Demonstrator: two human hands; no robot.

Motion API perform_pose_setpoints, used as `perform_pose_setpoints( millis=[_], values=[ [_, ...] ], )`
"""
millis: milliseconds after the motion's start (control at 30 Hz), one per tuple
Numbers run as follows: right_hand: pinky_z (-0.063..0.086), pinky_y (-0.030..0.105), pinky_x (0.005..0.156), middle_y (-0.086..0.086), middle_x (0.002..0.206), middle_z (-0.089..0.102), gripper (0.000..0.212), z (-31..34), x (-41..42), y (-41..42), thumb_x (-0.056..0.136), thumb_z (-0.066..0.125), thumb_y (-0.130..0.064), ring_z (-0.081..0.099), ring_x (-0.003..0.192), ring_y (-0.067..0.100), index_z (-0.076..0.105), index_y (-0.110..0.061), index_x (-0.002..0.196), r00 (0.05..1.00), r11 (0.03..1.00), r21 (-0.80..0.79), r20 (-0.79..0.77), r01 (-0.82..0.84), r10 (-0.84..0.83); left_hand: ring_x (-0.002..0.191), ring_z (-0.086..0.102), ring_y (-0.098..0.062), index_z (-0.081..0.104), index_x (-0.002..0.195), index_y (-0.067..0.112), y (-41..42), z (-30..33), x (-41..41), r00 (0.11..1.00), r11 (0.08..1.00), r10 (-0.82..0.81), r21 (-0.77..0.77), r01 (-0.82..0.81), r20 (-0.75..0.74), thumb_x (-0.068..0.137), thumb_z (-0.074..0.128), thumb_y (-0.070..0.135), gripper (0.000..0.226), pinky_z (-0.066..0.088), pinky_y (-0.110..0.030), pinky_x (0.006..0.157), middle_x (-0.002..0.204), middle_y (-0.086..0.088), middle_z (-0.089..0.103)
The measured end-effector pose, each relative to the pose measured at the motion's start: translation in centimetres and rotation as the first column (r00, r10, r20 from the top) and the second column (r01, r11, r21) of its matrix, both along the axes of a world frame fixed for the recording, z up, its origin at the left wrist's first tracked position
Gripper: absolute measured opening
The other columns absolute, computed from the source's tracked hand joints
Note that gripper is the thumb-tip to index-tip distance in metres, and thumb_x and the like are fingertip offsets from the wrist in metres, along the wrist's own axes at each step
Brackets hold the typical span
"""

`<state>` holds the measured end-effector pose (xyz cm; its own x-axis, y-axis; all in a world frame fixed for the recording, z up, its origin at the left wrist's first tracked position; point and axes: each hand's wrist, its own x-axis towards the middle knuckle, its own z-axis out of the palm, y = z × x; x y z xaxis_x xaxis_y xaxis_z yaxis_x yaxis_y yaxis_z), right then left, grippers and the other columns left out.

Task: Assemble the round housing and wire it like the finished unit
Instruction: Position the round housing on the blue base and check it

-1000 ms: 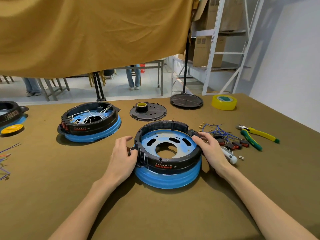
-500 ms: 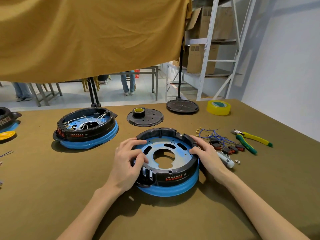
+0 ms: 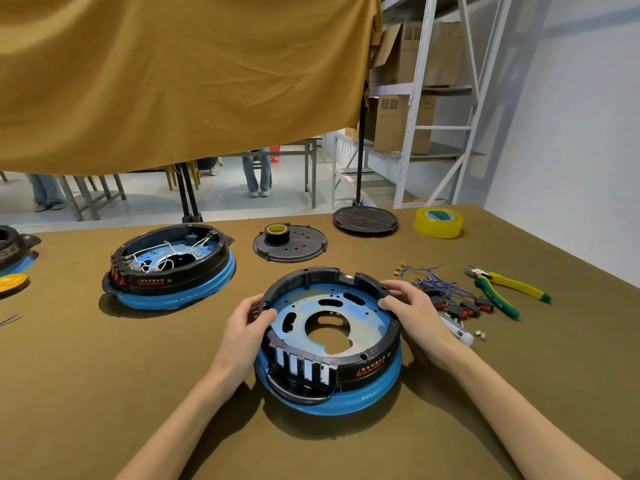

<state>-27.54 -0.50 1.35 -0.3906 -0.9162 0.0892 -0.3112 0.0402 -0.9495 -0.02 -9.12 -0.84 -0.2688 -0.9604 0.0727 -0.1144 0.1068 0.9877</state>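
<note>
The housing (image 3: 330, 341) lies on the table (image 3: 104, 393), near the front edge — both hands grip its black rim, the left hand (image 3: 244, 332) on the left side and the right hand (image 3: 414, 311) on the right. It looks stiff and rather heavy, so the rim is probably the safest hold — not the thin slots at its front.

Single head-worn wide-angle view, looking forward and down, close above the olive cloth-covered table (image 3: 104, 393); hanging ochre cloth curtain (image 3: 173, 81) fills upper frame beyond the fingers.
</note>
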Motion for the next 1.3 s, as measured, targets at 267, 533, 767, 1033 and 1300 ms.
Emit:
perform_pose_setpoints(
  millis=[267, 533, 767, 1033, 1300],
  values=[
    [0.051, 0.01, 0.07, -0.017, 0.105, 0.07, 0.024, -1.0, -0.6, 0.9, 0.091, 0.074, -0.023, 0.065, 0.095, -0.007, 0.07, -0.036, 0.111, 0.997, 0.995, -0.076, 0.008, 0.071, -0.071, 0.115, 0.054, -0.016, 0.061, 0.119, 0.029, -0.2, -0.1, -0.3, 0.988, 0.995, 0.005, -0.097, 0.01, 0.154, 0.094, 0.05, 0.043, 0.03, 0.047, -0.043, 0.099, 0.119, 0.002, 0.056],
    [0.054, 0.014, 0.065, -0.005, 0.109, 0.076, 0.025, 1.2, -1.5, -0.9, 0.097, 0.069, -0.024, 0.074, 0.09, 0.003, 0.074, -0.026, 0.122, 0.985, 0.996, 0.073, 0.167, -0.044, 0.031, 0.107, 0.062, -0.011, 0.06, 0.113, 0.02, -0.1, -0.5, -0.1, 0.994, 0.989, 0.079, -0.132, -0.068, 0.08, 0.104, 0.05, 0.041, 0.025, 0.048, -0.03, 0.088, 0.11, 0.005, 0.066],
    [0.049, 0.01, 0.063, -0.016, 0.099, 0.074, 0.005, -0.2, -1.4, -0.5, 0.096, 0.069, -0.036, 0.069, 0.088, -0.003, 0.072, -0.039, 0.099, 0.992, 0.998, 0.057, 0.12, 0.026, -0.032, 0.116, 0.059, -0.008, 0.058, 0.135, 0.023, -0.1, -0.1, -0.2, 0.983, 0.977, 0.091, -0.203, -0.058, 0.158, 0.104, 0.045, 0.037, 0.037, 0.049, -0.033, 0.098, 0.122, 0.009, 0.066],
    [0.047, 0.006, 0.054, -0.028, 0.083, 0.073, 0.012, 1.8, 0.0, -2.6, 0.1, 0.065, -0.033, 0.068, 0.072, -0.01, 0.072, -0.042, 0.095, 0.994, 0.989, 0.134, 0.096, -0.063, 0.05, 0.107, 0.057, 0.013, 0.054, 0.133, 0.033, 0.3, 0.3, 0.4, 0.992, 0.983, 0.036, -0.183, -0.013, 0.124, 0.088, 0.032, 0.049, 0.052, 0.044, -0.018, 0.084, 0.117, 0.02, 0.064],
    [0.05, 0.019, 0.058, -0.01, 0.086, 0.076, 0.025, 2.5, 0.0, -3.8, 0.087, 0.075, -0.054, 0.07, 0.082, 0.007, 0.08, -0.03, 0.09, 0.999, 0.982, 0.185, -0.027, 0.024, -0.019, 0.102, 0.064, -0.011, 0.054, 0.118, 0.025, 0.3, 0.3, 0.8, 1.0, 0.996, -0.019, -0.091, 0.02, 0.013, 0.084, 0.038, 0.043, 0.042, 0.049, -0.028, 0.079, 0.11, 0.001, 0.067]
  ],
)
